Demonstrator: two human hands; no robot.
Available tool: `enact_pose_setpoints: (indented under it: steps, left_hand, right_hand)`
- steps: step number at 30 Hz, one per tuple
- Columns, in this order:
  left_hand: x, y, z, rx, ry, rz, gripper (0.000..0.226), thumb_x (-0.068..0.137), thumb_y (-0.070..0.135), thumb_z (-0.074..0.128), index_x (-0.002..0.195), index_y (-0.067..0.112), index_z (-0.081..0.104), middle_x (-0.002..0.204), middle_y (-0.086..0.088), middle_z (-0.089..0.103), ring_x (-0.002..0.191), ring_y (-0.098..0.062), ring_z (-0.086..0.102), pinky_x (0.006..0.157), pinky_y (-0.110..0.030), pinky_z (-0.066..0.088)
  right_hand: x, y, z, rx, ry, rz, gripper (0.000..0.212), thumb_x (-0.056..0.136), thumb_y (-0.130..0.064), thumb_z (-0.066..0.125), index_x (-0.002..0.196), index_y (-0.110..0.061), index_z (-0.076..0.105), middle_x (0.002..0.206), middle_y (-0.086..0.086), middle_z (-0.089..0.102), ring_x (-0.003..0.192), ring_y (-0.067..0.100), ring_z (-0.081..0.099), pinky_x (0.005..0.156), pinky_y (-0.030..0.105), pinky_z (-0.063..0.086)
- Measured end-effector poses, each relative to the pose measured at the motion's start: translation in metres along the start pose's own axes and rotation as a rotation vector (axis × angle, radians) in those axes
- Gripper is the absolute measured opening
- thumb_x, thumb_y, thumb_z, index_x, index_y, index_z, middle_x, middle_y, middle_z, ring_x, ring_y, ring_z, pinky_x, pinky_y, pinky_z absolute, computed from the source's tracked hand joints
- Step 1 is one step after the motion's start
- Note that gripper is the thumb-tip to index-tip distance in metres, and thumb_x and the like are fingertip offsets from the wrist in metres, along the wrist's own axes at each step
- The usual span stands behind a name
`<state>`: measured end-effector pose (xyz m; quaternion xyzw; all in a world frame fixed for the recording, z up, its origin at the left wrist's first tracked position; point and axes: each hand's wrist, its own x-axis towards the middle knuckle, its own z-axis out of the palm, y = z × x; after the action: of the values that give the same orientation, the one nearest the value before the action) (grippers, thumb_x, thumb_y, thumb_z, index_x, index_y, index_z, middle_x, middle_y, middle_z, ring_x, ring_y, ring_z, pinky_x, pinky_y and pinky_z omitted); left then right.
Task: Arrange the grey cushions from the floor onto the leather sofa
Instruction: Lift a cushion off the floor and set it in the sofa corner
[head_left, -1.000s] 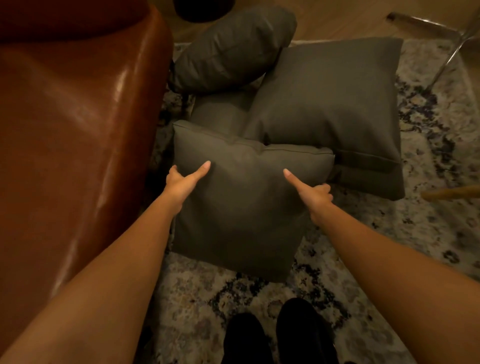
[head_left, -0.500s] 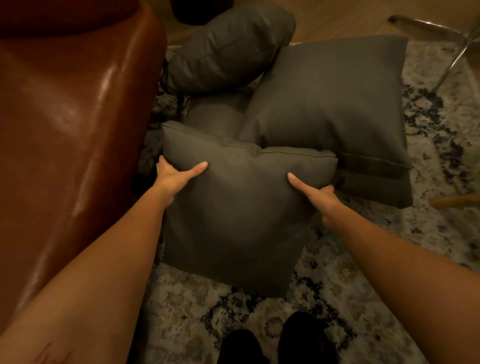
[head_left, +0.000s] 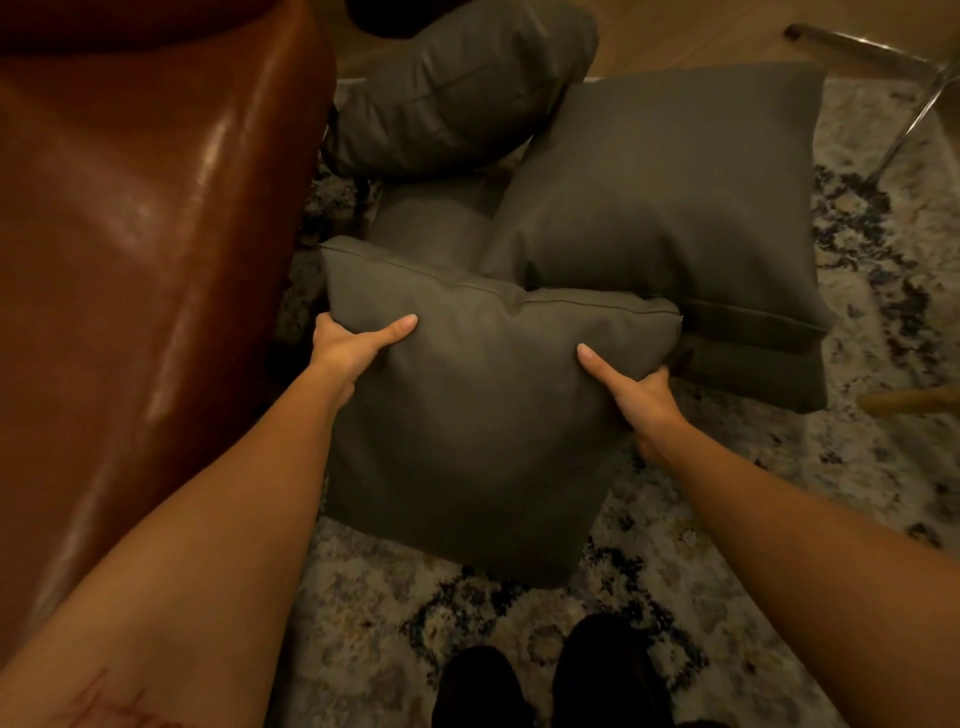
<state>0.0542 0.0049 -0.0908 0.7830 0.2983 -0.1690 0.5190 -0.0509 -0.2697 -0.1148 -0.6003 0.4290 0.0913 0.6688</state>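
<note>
1. Both hands have closed further round the near grey cushion (head_left: 467, 426) since a second ago, and the thumbs now dent its face.
2. Left hand (head_left: 345, 345) grips the cushion edge nearest the leather sofa (head_left: 130, 234). Its thumb lies on the front and its fingers are hidden behind.
3. Right hand (head_left: 636, 395) grips the edge away from the sofa in the same way.
4. The cushion is tilted, just beside the sofa arm and over the patterned rug (head_left: 779, 493). Contact with the rug cannot be told.
5. Other grey cushions (head_left: 660, 208) are piled beyond it, beside the sofa.
</note>
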Motion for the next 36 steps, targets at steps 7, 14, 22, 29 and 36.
enact_pose_setpoints:
  steps: [7, 14, 22, 29, 36]
  left_hand:
    - [-0.04, 0.012, -0.007, -0.038, 0.054, 0.06, 0.096, 0.063, 0.033, 0.086, 0.139, 0.011, 0.03, 0.142, -0.007, 0.043, 0.13, -0.027, 0.043, 0.108, -0.039, 0.038]
    - [-0.081, 0.058, -0.033, -0.107, 0.112, 0.13, 0.093, 0.061, 0.031, 0.087, 0.134, 0.013, 0.033, 0.14, -0.007, 0.043, 0.128, -0.026, 0.045, 0.108, -0.043, 0.039]
    - [-0.148, 0.143, -0.086, -0.13, 0.22, 0.186, 0.09, 0.038, 0.056, 0.087, 0.108, 0.027, 0.037, 0.125, 0.001, 0.054, 0.122, -0.029, 0.05, 0.105, -0.047, 0.04]
    - [-0.221, 0.226, -0.15, -0.176, 0.307, 0.222, 0.103, 0.032, 0.065, 0.084, 0.114, 0.022, 0.04, 0.13, -0.002, 0.052, 0.125, -0.03, 0.047, 0.106, -0.05, 0.038]
    - [-0.294, 0.3, -0.227, -0.232, 0.491, 0.314, 0.096, 0.053, 0.05, 0.087, 0.127, 0.01, 0.04, 0.135, -0.008, 0.048, 0.124, -0.029, 0.048, 0.105, -0.044, 0.04]
  right_hand:
    - [-0.028, -0.009, -0.008, 0.016, 0.037, -0.023, 0.114, 0.067, -0.042, 0.082, 0.152, -0.016, 0.012, 0.152, 0.004, 0.035, 0.137, 0.025, 0.038, 0.11, 0.039, 0.035]
    - [-0.064, -0.071, -0.014, -0.011, 0.021, -0.141, 0.116, 0.061, -0.045, 0.085, 0.151, -0.02, 0.015, 0.15, 0.003, 0.038, 0.136, 0.024, 0.04, 0.112, 0.042, 0.036]
    - [-0.133, -0.174, -0.02, 0.002, -0.021, -0.297, 0.108, 0.064, -0.041, 0.085, 0.15, -0.018, 0.022, 0.145, 0.0, 0.044, 0.131, 0.02, 0.045, 0.105, 0.033, 0.04]
    - [-0.213, -0.276, -0.013, 0.009, -0.085, -0.412, 0.101, 0.066, -0.039, 0.085, 0.147, -0.018, 0.029, 0.142, 0.001, 0.048, 0.128, 0.022, 0.048, 0.099, 0.032, 0.042]
    - [-0.295, -0.375, 0.017, -0.016, -0.176, -0.539, 0.105, 0.059, -0.047, 0.086, 0.145, -0.019, 0.032, 0.141, 0.0, 0.051, 0.126, 0.023, 0.05, 0.106, 0.042, 0.043]
